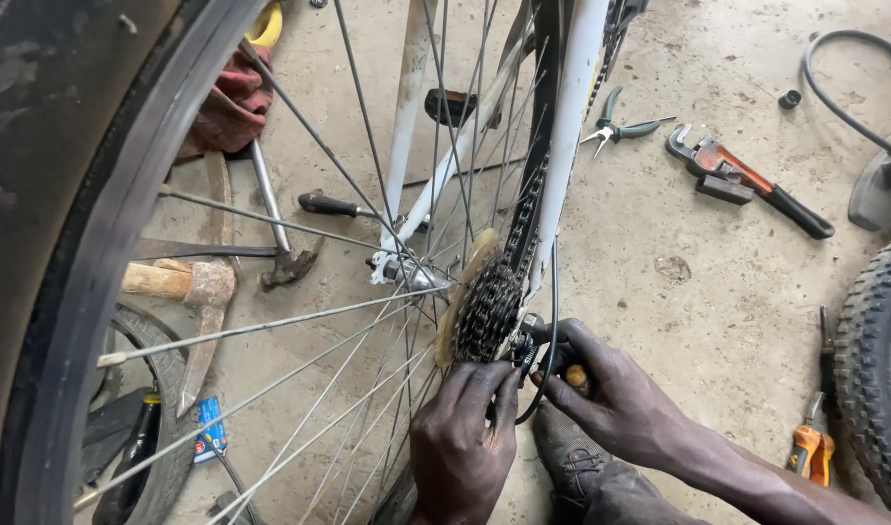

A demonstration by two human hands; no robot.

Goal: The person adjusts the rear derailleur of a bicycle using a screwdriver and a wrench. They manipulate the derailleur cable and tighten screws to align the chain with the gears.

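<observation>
Grease-dark hands meet at the rear hub of the bicycle wheel [270,321] in front of you. Your left hand [462,442] comes up from below, its fingers [484,384] pressed against the lower edge of the sprocket cluster [486,309], curled loosely rather than wrapped around anything you can make out. Your right hand [611,399] reaches in from the right, its fingers closed on a small tool with an orange handle [576,376], the tip set at the axle end just beside the cluster. A thin black cable [552,321] loops down past the sprockets and between your two hands.

The sprocket cluster sits on the hub, with the chain [535,199] running up from it along the white frame tube [572,126]. Spokes fan out from the hub to the dark rim and tyre [86,243] at your left.

On the concrete floor [679,292] behind the wheel lie a wooden-handled hammer [183,282], a claw hammer [280,243] and a black-handled screwdriver [334,204]. To your right, well apart from your hands, rest green-handled pliers [621,124] and a red pipe wrench [742,180]. A knobby tyre [869,369] stands at the right edge, with orange-handled pliers [810,442] just beside it. Your shoe [572,462] shows beneath your right wrist.
</observation>
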